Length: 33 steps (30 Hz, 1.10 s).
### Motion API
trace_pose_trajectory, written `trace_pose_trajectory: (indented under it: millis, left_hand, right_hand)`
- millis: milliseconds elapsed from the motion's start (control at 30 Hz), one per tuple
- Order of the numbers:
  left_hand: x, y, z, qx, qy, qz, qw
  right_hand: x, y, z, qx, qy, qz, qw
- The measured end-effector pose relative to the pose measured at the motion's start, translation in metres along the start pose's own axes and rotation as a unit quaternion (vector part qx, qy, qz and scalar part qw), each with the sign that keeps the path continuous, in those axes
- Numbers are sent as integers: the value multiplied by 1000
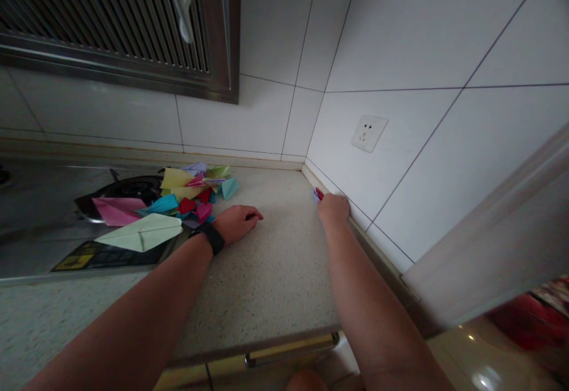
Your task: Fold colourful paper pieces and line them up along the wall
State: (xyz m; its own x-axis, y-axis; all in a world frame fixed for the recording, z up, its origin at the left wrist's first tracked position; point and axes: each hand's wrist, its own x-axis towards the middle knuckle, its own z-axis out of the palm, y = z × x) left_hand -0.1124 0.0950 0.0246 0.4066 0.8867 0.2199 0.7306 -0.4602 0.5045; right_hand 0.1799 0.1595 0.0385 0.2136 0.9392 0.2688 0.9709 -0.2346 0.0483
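Observation:
My right hand [334,207] is at the back right of the counter, close to the side wall. Its fingers close on small folded paper pieces [317,194], red and pale purple, mostly hidden by the hand. My left hand [239,223], with a black band [212,238] on the wrist, rests on the speckled counter [275,272]. Its fingers are loosely bent with a gap between them, and nothing shows in them. Beside it lies a heap of colourful folded papers, among them a pale green paper plane [142,232], a pink folded paper [119,210] and a teal one [230,188].
A gas stove [40,213] with a black burner [128,188] lies at the left, partly under the papers. A metal range hood [115,65] hangs above it. White tiled walls meet at the corner, with a socket [370,133] on the right one. A drawer handle [291,349] is below the counter edge.

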Motion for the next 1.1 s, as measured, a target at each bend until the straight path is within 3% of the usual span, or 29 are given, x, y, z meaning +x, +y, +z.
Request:
trace_pose_trajectory:
  millis: [133, 400, 1100]
  left_hand:
    - [0, 0, 0, 2, -3, 4, 1000]
    - [0, 2, -1, 2, -5, -2, 1000]
    - [0, 3, -2, 8, -9, 3, 1000]
  right_hand:
    - [1, -2, 1, 8, 32, 27, 999]
    - [3, 0, 2, 17, 14, 15, 1000]
    - [9, 3, 12, 28, 52, 14, 998]
